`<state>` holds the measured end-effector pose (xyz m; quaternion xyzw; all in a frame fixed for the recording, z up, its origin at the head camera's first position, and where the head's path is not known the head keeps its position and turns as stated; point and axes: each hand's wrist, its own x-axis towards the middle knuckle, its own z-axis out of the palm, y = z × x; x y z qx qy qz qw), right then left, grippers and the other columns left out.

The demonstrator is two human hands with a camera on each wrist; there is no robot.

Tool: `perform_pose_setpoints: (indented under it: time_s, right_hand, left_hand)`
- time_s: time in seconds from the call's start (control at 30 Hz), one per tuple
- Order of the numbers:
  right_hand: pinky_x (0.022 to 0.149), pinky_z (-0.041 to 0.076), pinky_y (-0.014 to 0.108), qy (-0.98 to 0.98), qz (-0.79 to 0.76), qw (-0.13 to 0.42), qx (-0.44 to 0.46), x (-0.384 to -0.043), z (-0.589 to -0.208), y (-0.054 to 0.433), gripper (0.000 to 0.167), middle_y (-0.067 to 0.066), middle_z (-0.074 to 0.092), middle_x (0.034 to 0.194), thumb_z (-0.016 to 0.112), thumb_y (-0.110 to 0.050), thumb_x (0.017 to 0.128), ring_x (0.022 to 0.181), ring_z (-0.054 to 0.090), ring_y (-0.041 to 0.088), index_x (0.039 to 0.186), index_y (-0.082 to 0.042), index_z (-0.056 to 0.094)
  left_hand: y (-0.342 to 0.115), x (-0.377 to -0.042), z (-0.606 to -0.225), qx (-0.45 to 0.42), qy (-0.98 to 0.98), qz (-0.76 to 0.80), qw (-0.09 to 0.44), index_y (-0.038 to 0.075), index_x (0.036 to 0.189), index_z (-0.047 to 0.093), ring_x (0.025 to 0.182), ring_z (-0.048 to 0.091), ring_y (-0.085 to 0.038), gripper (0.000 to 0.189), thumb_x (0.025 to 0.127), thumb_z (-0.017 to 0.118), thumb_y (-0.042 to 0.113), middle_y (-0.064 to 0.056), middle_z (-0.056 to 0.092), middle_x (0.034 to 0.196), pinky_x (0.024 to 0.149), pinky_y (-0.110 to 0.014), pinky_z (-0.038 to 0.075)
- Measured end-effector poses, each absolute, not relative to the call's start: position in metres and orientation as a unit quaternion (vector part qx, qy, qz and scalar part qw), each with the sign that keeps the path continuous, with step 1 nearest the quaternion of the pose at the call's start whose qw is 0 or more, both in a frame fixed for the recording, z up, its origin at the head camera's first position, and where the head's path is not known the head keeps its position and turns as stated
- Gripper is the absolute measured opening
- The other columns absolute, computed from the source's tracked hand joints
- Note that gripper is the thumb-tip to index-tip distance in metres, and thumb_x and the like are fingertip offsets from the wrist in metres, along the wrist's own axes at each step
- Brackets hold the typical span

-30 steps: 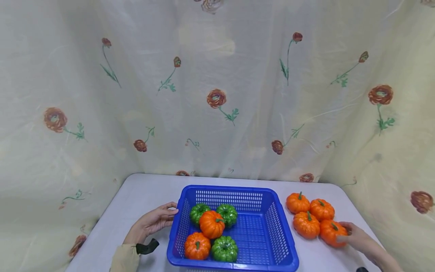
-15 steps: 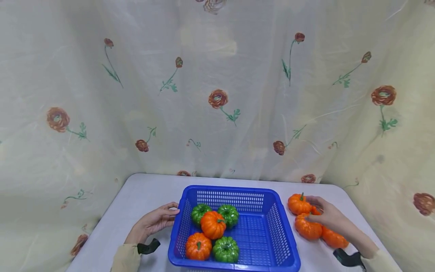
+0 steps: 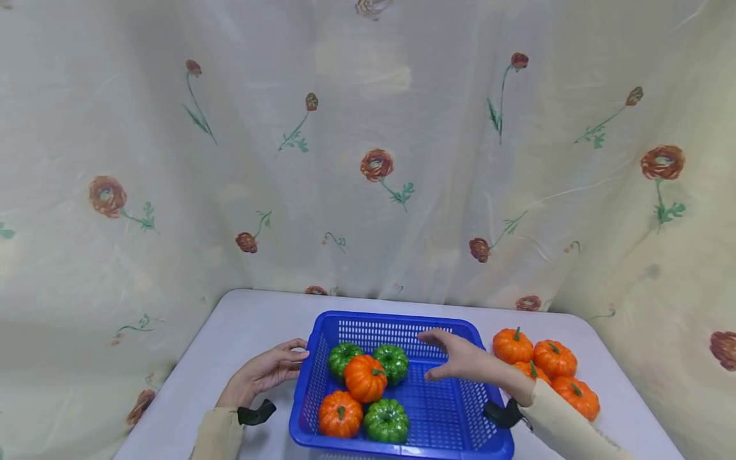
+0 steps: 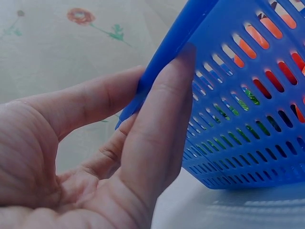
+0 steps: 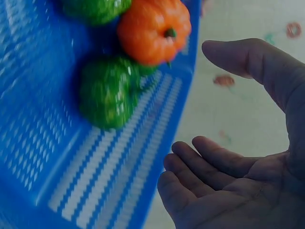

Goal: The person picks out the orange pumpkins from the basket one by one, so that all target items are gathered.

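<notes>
Pale cloth printed with red flowers [image 3: 437, 128] hangs behind and beside our white table [image 3: 259, 326]. Our left hand [image 3: 267, 372] grips the near-left side of a blue basket [image 3: 402, 449]; from the left wrist we see the rim caught between its digits, with orange and green showing through the slots. Our right hand [image 3: 460, 358] is free, thumb well apart from loosely bent fingers, above the basket's right half; whether it touches the basket anywhere we cannot tell. Black straps [image 3: 257, 413] circle both wrists, below cream sleeves [image 3: 215, 434].

Inside the basket, to the left, we have five small pumpkins. Two green pumpkins [image 3: 391, 363] sit at the back, an orange pumpkin [image 3: 365, 379] just in front of them, partly covering both from the head view. Nearer us, another orange pumpkin [image 3: 340, 414] and a third green one [image 3: 387, 421] lie side by side.

Outside, on the table just right of the basket, four more orange pumpkins [image 3: 554, 359] are clustered, one of them partly hidden by our right forearm.
</notes>
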<state>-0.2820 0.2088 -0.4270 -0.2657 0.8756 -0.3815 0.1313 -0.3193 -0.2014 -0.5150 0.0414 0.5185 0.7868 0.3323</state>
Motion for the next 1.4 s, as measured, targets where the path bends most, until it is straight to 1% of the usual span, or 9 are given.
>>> perform_pose_setpoints:
  time_s: [0.23, 0.4, 0.5, 0.6, 0.7, 0.83, 1.03, 1.27, 1.4]
  right_hand:
    - [0.107, 0.037, 0.058, 0.860, -0.371, 0.162, -0.309, -0.286, -0.447, 0.163, 0.076, 0.026, 0.049, 0.138, 0.080, -0.019, 0.075, 0.129, 0.045, 0.044, 0.135, 0.008, 0.043]
    - [0.107, 0.039, 0.056, 0.870, -0.356, 0.144, -0.311, -0.287, -0.460, 0.141, 0.081, 0.023, 0.050, 0.137, 0.082, -0.024, 0.072, 0.127, 0.048, 0.039, 0.137, 0.006, 0.043]
    - [0.106, 0.042, 0.052, 0.877, -0.333, 0.131, -0.321, -0.286, -0.465, 0.133, 0.084, 0.021, 0.051, 0.136, 0.084, -0.025, 0.070, 0.125, 0.050, 0.035, 0.138, 0.005, 0.043]
    - [0.104, 0.045, 0.047, 0.880, -0.309, 0.115, -0.342, -0.285, -0.467, 0.126, 0.084, 0.017, 0.054, 0.132, 0.085, -0.024, 0.068, 0.121, 0.053, 0.033, 0.136, 0.004, 0.045]
    - [0.101, 0.048, 0.043, 0.883, -0.294, 0.108, -0.349, -0.285, -0.466, 0.122, 0.082, 0.014, 0.056, 0.128, 0.085, -0.021, 0.067, 0.117, 0.054, 0.030, 0.135, 0.003, 0.048]
    - [0.096, 0.051, 0.037, 0.884, -0.298, 0.115, -0.341, -0.288, -0.465, 0.118, 0.077, 0.011, 0.058, 0.125, 0.084, -0.020, 0.067, 0.113, 0.056, 0.026, 0.133, 0.001, 0.050]
    - [0.091, 0.052, 0.029, 0.876, -0.311, 0.114, -0.351, -0.290, -0.466, 0.115, 0.072, 0.008, 0.061, 0.121, 0.085, -0.019, 0.068, 0.108, 0.058, 0.022, 0.130, -0.003, 0.053]
    - [0.091, 0.053, 0.032, 0.871, -0.347, 0.128, -0.323, -0.286, -0.461, 0.124, 0.072, 0.010, 0.060, 0.121, 0.083, -0.021, 0.068, 0.108, 0.059, 0.023, 0.129, 0.000, 0.052]
    - [0.091, 0.053, 0.034, 0.873, -0.355, 0.135, -0.306, -0.282, -0.455, 0.137, 0.072, 0.010, 0.059, 0.122, 0.081, -0.022, 0.068, 0.107, 0.058, 0.023, 0.130, 0.000, 0.052]
  left_hand:
    - [-0.200, -0.320, -0.516, 0.036, 0.520, 0.788, 0.328, 0.009, 0.114, 0.045, 0.094, 0.068, -0.017, 0.021, 0.096, 0.055, 0.006, -0.009, 0.067, 0.106, 0.085, -0.030, 0.058]
    - [-0.198, -0.319, -0.517, 0.032, 0.523, 0.788, 0.324, 0.009, 0.114, 0.045, 0.094, 0.067, -0.017, 0.021, 0.097, 0.055, 0.006, -0.010, 0.066, 0.107, 0.085, -0.031, 0.058]
    - [-0.198, -0.319, -0.518, 0.031, 0.522, 0.788, 0.326, 0.009, 0.114, 0.045, 0.094, 0.066, -0.017, 0.020, 0.097, 0.055, 0.006, -0.010, 0.066, 0.107, 0.085, -0.031, 0.058]
    - [-0.199, -0.319, -0.518, 0.033, 0.521, 0.787, 0.328, 0.009, 0.115, 0.044, 0.093, 0.067, -0.017, 0.020, 0.097, 0.054, 0.006, -0.010, 0.066, 0.107, 0.085, -0.030, 0.058]
    - [-0.201, -0.319, -0.519, 0.033, 0.521, 0.787, 0.329, 0.009, 0.116, 0.044, 0.093, 0.067, -0.017, 0.022, 0.097, 0.055, 0.007, -0.010, 0.066, 0.107, 0.084, -0.030, 0.058]
    - [-0.201, -0.320, -0.519, 0.034, 0.521, 0.787, 0.328, 0.010, 0.116, 0.044, 0.094, 0.067, -0.017, 0.022, 0.097, 0.055, 0.007, -0.009, 0.066, 0.108, 0.085, -0.030, 0.058]
    - [-0.199, -0.320, -0.518, 0.041, 0.522, 0.789, 0.322, 0.009, 0.114, 0.043, 0.094, 0.067, -0.017, 0.020, 0.097, 0.054, 0.005, -0.010, 0.066, 0.107, 0.085, -0.030, 0.058]
    - [-0.198, -0.319, -0.515, 0.040, 0.519, 0.791, 0.322, 0.008, 0.113, 0.044, 0.092, 0.068, -0.017, 0.019, 0.097, 0.053, 0.004, -0.010, 0.066, 0.106, 0.084, -0.030, 0.058]
    - [-0.199, -0.319, -0.514, 0.036, 0.521, 0.791, 0.319, 0.008, 0.112, 0.045, 0.093, 0.067, -0.017, 0.018, 0.097, 0.054, 0.004, -0.010, 0.066, 0.106, 0.085, -0.031, 0.058]
